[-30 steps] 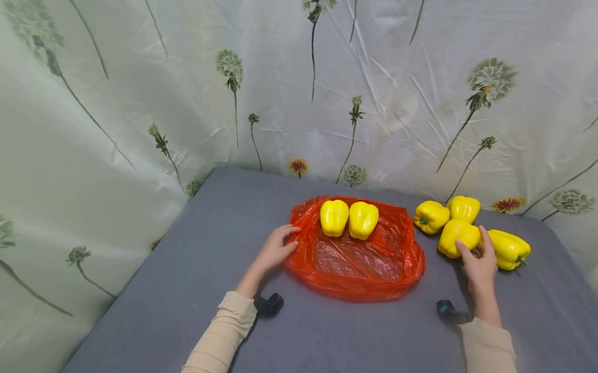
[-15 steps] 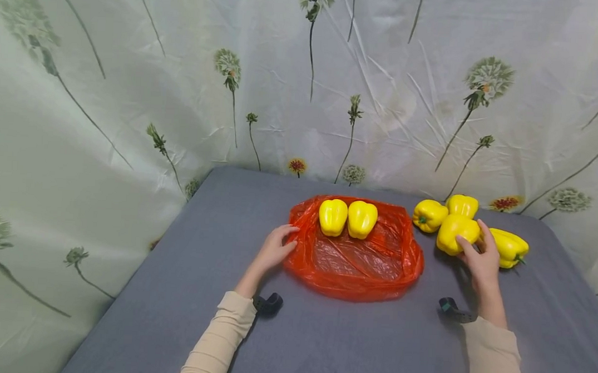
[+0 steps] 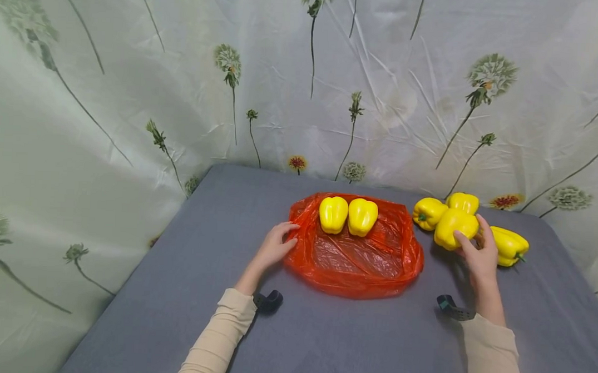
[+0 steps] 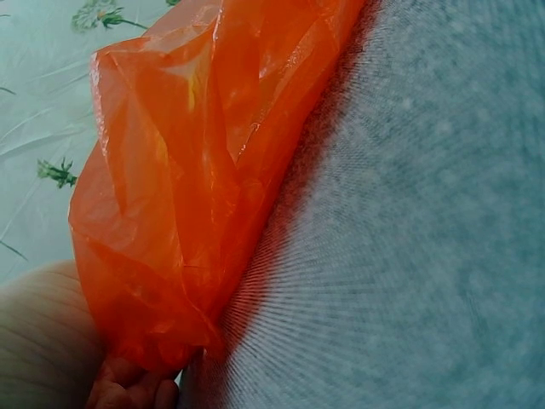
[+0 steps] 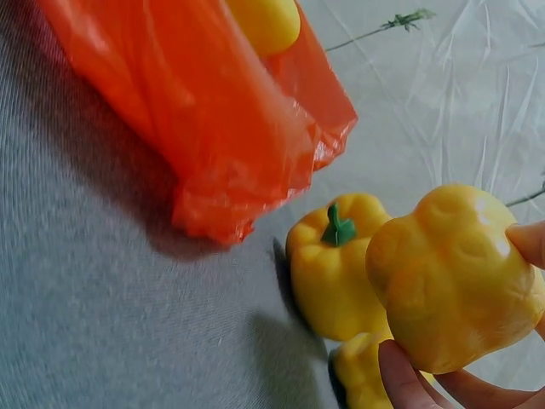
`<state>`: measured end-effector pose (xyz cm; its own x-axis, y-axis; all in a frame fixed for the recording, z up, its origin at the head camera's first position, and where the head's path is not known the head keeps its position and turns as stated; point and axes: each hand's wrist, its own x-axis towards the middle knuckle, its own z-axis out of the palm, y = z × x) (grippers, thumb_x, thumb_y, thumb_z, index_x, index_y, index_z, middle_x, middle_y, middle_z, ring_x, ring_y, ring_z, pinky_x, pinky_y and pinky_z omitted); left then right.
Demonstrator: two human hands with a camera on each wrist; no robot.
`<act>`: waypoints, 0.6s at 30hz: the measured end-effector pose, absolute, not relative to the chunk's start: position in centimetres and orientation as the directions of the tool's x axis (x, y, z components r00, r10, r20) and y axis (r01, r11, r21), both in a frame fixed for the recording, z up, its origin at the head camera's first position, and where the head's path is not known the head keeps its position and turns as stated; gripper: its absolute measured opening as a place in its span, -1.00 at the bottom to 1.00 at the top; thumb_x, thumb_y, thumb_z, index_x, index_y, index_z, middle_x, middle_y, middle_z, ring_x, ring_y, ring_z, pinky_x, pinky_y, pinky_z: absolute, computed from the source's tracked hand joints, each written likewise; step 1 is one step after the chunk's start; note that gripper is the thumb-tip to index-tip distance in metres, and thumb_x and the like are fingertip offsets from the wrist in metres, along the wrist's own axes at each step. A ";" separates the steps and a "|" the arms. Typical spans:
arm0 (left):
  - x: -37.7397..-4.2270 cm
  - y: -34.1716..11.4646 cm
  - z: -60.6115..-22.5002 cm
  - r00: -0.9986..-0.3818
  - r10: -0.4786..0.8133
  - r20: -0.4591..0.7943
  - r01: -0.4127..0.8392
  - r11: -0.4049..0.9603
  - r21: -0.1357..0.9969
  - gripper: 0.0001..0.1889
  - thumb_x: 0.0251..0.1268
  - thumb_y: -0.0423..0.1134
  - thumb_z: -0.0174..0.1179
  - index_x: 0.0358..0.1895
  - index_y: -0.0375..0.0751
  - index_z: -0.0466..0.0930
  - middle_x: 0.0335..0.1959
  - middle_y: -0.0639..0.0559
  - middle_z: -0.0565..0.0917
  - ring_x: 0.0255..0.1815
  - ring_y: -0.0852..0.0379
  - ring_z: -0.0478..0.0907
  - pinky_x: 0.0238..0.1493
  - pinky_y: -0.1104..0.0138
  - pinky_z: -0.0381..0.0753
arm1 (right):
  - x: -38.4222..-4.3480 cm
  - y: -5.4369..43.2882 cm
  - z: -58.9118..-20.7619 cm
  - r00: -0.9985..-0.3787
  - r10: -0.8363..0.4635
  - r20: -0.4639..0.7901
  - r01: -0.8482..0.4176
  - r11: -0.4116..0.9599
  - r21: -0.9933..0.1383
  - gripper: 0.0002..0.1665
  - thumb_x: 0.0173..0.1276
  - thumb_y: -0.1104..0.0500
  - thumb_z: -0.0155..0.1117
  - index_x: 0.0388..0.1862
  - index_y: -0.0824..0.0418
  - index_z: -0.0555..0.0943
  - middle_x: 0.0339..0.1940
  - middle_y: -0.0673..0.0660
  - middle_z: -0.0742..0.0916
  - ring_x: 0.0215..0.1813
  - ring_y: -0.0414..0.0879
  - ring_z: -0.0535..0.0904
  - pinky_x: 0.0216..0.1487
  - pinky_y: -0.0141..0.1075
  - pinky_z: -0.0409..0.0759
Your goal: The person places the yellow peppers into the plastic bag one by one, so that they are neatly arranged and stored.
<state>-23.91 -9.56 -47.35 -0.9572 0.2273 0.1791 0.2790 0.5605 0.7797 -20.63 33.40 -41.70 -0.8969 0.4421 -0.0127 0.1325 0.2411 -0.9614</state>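
My right hand (image 3: 480,257) holds a yellow bell pepper (image 3: 456,229) between thumb and fingers. In the right wrist view the lobed end of that pepper (image 5: 451,281) faces the camera, raised over the grey cloth. A red plastic bag (image 3: 359,289) lies spread with its mouth up at the middle. Two yellow bell peppers (image 3: 333,215) stand side by side at its far edge. My left hand (image 3: 274,246) grips the bag's left rim; in the left wrist view the red film (image 4: 162,256) gathers down to the curled fingertips (image 4: 128,388).
Behind the held pepper are a bell pepper with a green stem (image 3: 429,213) and another pepper (image 3: 463,202). One more pepper (image 3: 509,247) lies right of my right hand. The grey cloth-covered table (image 3: 352,344) meets a flower-print curtain (image 3: 283,97) at the back.
My right hand has lifted the bell pepper slightly up and to the left, away from the pepper on its right. The left hand and the bag look the same.
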 end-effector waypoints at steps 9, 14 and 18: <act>-24.1 -9.6 -47.4 -0.953 0.239 0.184 0.291 0.573 0.766 -0.63 0.24 -0.32 0.10 0.13 -0.30 0.51 0.24 -0.27 0.48 0.35 -0.22 0.31 0.39 -0.07 0.23 | -20.5 32.3 -41.0 -0.915 0.400 0.051 0.077 0.299 -0.951 -0.19 0.34 0.09 0.15 0.50 -0.08 0.05 0.15 -0.05 0.35 -0.28 -0.46 0.39 -0.39 -0.66 0.54; -23.9 -9.5 -47.5 -0.958 0.233 0.170 0.276 0.567 0.776 -0.62 0.24 -0.32 0.09 0.13 -0.30 0.50 0.25 -0.27 0.46 0.36 -0.22 0.30 0.39 -0.08 0.23 | -20.4 31.3 -40.8 -0.943 0.324 0.078 -0.009 0.209 -0.978 -0.18 0.34 0.11 0.16 0.50 -0.03 0.04 0.04 -0.10 0.35 -0.28 -0.51 0.46 -0.37 -0.66 0.56; -24.0 -9.5 -47.5 -0.961 0.226 0.162 0.265 0.569 0.779 -0.62 0.25 -0.31 0.09 0.14 -0.28 0.50 0.27 -0.26 0.45 0.37 -0.21 0.29 0.39 -0.07 0.22 | -20.6 30.2 -40.8 -0.961 0.260 0.095 -0.038 0.215 -0.976 -0.18 0.36 0.10 0.14 0.51 0.00 0.02 0.15 0.17 0.37 -0.25 -0.55 0.46 -0.33 -0.67 0.56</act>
<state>-23.98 -9.51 -47.48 -0.9606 0.2256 0.1623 0.2651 0.5687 0.7786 -20.58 30.15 -40.81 -0.9610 0.2596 0.0951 -0.0385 0.2151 -0.9758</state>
